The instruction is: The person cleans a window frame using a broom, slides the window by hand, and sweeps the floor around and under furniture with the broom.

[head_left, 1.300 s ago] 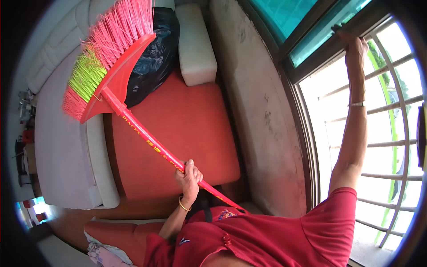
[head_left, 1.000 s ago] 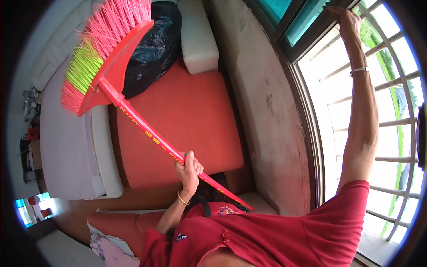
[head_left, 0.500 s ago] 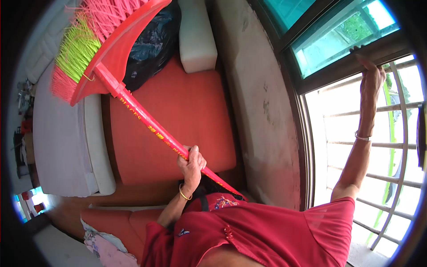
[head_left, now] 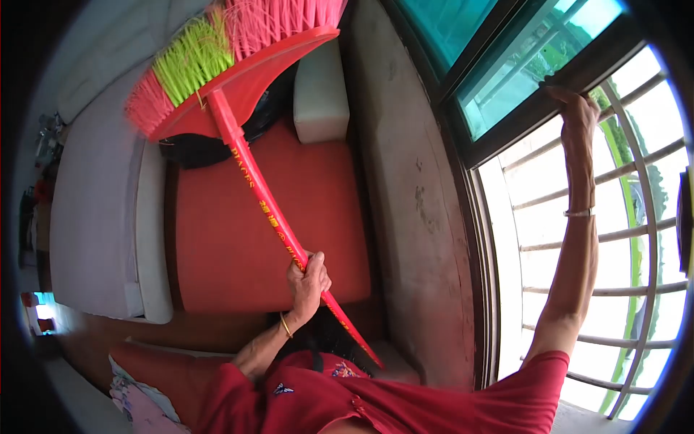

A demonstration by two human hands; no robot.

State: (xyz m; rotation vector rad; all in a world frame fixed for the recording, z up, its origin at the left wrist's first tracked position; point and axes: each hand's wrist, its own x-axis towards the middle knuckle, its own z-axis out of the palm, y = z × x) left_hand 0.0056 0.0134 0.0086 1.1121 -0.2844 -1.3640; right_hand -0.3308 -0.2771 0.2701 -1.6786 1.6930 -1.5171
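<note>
Has just swung the broom [head_left: 249, 83] rightward, masking more of the black bag [head_left: 191, 150] behind; loses the upper bristles [head_left: 285, 18] past the top edge. Clenches the handle [head_left: 254, 181] in the left hand [head_left: 306, 283], fingers wrapped round. Blurs at the lower tip, near the shirt [head_left: 405, 394]. At far right, touches the window frame [head_left: 517, 129] with the right hand [head_left: 578, 116]; cannot tell whether gripping or resting, with fingertips too dark to make out.
</note>
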